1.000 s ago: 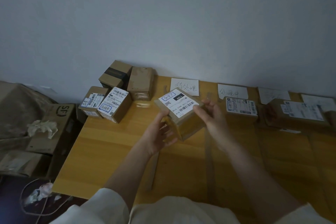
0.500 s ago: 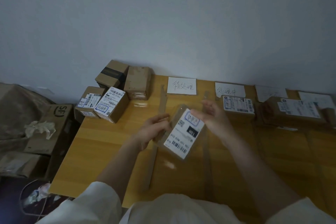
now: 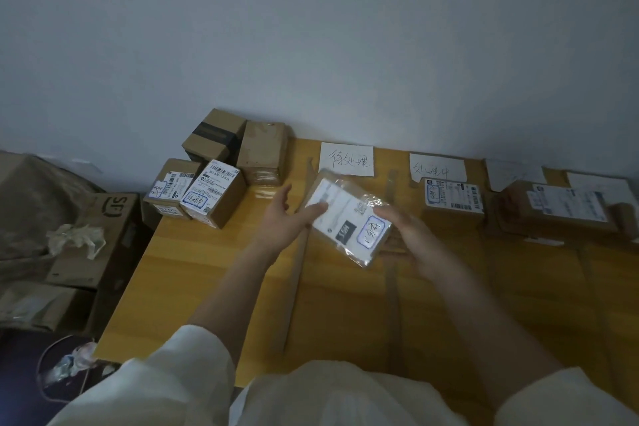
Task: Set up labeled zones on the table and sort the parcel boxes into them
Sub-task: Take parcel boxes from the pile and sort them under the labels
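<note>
I hold a small brown parcel box (image 3: 349,218) with a white shipping label above the wooden table (image 3: 214,273), its label face up. My left hand (image 3: 287,218) touches its left side with fingers spread. My right hand (image 3: 404,235) supports its right end from below. Behind it lies a white paper zone label (image 3: 346,159) with handwriting. A second zone label (image 3: 437,168) lies to the right, with a labeled box (image 3: 453,199) in front of it. Two more paper labels (image 3: 515,173) (image 3: 601,185) lie farther right, with a flat parcel (image 3: 556,209) there.
Several unsorted boxes (image 3: 211,197) cluster at the table's back left corner against the wall. Tape strips (image 3: 301,263) divide the tabletop into zones. Left of the table stand cardboard cartons (image 3: 93,239) with crumpled plastic on top. A cable lies on the dark floor.
The box has been turned in my hands and moved back toward the first zone label. Its label now faces up with the circled mark at the right end.
</note>
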`<state>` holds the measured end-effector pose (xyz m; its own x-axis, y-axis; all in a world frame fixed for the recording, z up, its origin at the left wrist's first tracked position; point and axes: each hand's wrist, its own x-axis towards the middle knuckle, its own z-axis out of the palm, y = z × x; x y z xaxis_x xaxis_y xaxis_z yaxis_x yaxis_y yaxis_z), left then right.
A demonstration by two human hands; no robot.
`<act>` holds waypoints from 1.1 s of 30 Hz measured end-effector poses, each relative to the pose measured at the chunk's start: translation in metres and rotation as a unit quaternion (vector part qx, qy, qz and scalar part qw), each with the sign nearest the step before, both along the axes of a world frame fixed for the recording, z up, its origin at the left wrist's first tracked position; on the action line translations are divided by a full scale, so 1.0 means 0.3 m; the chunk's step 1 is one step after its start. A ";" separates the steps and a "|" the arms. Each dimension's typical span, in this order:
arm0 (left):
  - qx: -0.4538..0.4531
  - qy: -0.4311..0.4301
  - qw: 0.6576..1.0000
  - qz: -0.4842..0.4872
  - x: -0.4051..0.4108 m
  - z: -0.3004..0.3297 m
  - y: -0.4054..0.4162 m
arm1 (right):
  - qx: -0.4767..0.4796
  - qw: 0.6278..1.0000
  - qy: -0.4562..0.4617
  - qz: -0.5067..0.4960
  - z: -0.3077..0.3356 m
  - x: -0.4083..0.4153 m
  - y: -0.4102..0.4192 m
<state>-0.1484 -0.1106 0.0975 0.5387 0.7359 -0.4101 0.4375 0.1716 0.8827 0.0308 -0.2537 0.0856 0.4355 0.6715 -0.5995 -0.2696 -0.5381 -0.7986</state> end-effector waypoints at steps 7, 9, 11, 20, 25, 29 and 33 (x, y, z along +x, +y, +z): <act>-0.083 -0.081 0.992 0.048 0.042 -0.008 -0.069 | 0.033 0.982 0.155 -0.103 -0.023 -0.069 0.003; -0.093 -0.084 0.991 0.051 0.050 -0.007 -0.069 | 0.037 0.977 0.174 -0.114 -0.026 -0.075 -0.002; -0.099 -0.081 0.991 0.051 0.054 -0.004 -0.073 | 0.036 0.976 0.181 -0.113 -0.029 -0.073 -0.009; -0.098 -0.058 0.993 0.012 0.074 -0.040 -0.107 | -0.032 0.998 0.063 0.001 -0.034 -0.045 -0.107; -0.097 -0.056 0.994 -0.020 0.127 -0.062 -0.158 | -0.027 0.997 0.064 -0.025 -0.047 -0.025 -0.178; -0.105 -0.041 0.993 -0.038 0.185 -0.078 -0.206 | -0.025 0.996 0.069 -0.048 -0.052 0.003 -0.244; -0.111 -0.032 0.991 -0.061 0.264 -0.073 -0.273 | -0.021 0.991 0.072 -0.106 -0.070 0.046 -0.329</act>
